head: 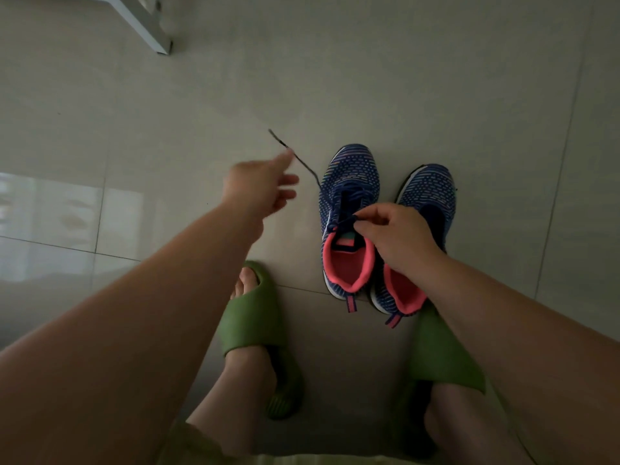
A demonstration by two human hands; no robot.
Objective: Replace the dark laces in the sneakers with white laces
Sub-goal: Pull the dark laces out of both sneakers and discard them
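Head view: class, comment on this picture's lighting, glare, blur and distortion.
Head view: lighting is dim and flat. Pale glare sits on the glossy floor tiles at the left. The left hand and the dark lace beside it are motion-blurred, while the right hand on the left sneaker is sharper. Wide-angle distortion bends the tile joints and enlarges the forearms near the bottom edge.

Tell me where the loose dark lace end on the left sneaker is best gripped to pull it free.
Probably near its free tip, coming from the left. The dark lace runs up and away to the left from the left sneaker, clear of the shoe, and the left hand is already beside it. The right hand pinches lace at the eyelets.
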